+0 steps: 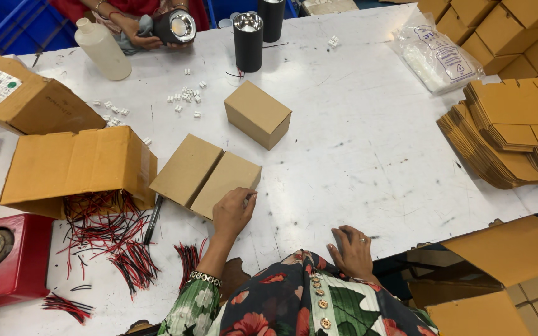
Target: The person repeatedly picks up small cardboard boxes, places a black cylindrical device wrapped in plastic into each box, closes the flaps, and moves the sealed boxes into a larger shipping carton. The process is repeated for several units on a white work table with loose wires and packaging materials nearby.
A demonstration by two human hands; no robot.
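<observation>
White worktable (368,155), and my left hand (233,211) is on the near corner of a small closed brown carton (226,184).

That carton lies just ahead of my left hand, long axis running away toward the upper right, touching a second like carton (186,169) on its left. My fingers rest curled on its edge, not closed around it. My right hand (353,251) lies empty at the table edge, well right of that carton, so the left is nearer.

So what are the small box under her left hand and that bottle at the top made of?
The small box under the left hand looks like plain brown cardboard, matte, with folded edges. The bottle seems to be translucent whitish plastic with a dull sheen.
</observation>
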